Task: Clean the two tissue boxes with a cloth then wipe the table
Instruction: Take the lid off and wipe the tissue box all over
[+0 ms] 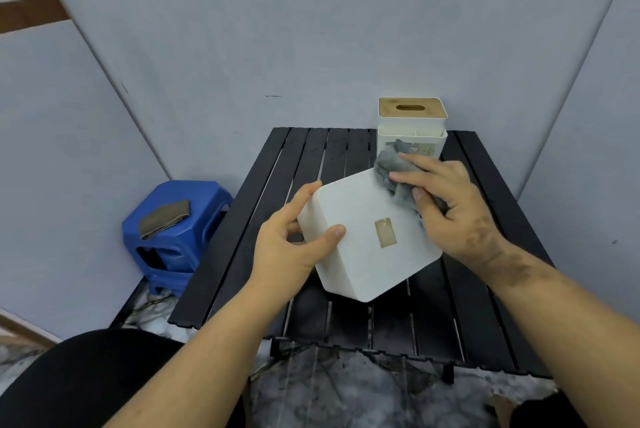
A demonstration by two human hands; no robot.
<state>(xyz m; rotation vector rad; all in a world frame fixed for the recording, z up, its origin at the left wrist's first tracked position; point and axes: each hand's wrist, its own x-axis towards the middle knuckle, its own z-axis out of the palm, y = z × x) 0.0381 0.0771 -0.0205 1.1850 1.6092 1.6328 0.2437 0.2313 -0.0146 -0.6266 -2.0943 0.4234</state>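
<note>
A white tissue box (363, 237) is tilted above the black slatted table (485, 306), its flat underside with a small tan label facing me. My left hand (294, 244) grips its left corner, thumb on the face. My right hand (450, 209) presses a crumpled grey cloth (389, 168) against the box's upper right edge. A second white tissue box (412, 131) with a wooden slotted lid stands upright at the table's far edge, just behind the cloth.
Blue plastic stools (176, 233) are stacked left of the table, with a folded grey-brown cloth (164, 220) lying on top. Grey panel walls close in behind and on both sides. Marbled floor shows below the table's near edge, beside my dark-clothed knee (104, 379).
</note>
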